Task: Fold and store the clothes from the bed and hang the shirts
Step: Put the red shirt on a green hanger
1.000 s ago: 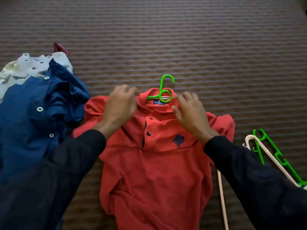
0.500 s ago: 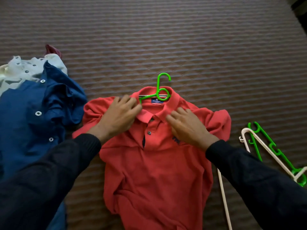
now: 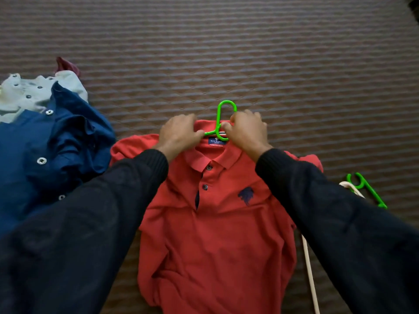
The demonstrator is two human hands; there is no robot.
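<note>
change: both hands up from chest to collar | left hand (image 3: 181, 132) and right hand (image 3: 246, 130) — fingers curled, pinching the red polo (image 3: 215, 223) at the green hanger (image 3: 221, 123) | polo flat on bed (image 3: 272, 53) — nearly ready to hang

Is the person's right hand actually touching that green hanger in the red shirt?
Touching. The head view shows the right hand with its fingers curled onto the green hanger at the collar of the red shirt, no gap visible between them.
</note>
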